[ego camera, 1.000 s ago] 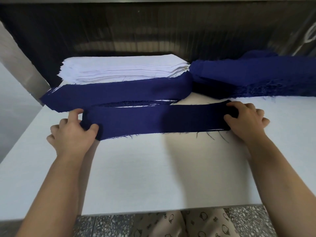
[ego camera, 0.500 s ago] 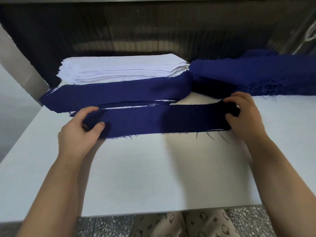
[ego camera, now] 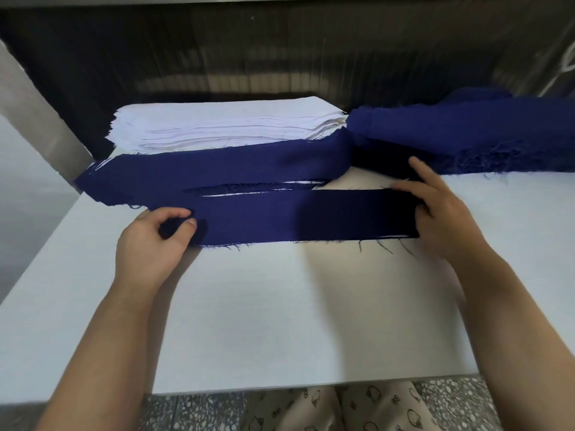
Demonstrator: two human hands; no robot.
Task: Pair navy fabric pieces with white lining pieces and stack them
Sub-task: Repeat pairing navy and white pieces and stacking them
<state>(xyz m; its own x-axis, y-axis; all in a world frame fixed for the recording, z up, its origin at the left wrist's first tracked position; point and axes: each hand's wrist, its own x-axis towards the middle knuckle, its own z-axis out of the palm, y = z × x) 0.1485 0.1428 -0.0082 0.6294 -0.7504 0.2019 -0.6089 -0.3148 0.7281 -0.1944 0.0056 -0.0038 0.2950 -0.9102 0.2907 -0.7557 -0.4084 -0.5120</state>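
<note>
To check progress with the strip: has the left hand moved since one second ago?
Yes. The left hand has moved right, toward the middle of the strip, judged against the white stack, which has not shifted.

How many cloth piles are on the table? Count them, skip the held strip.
3: white stack back left, navy heap back right, navy-topped pile in front of the white stack. More may hide off right.
</note>
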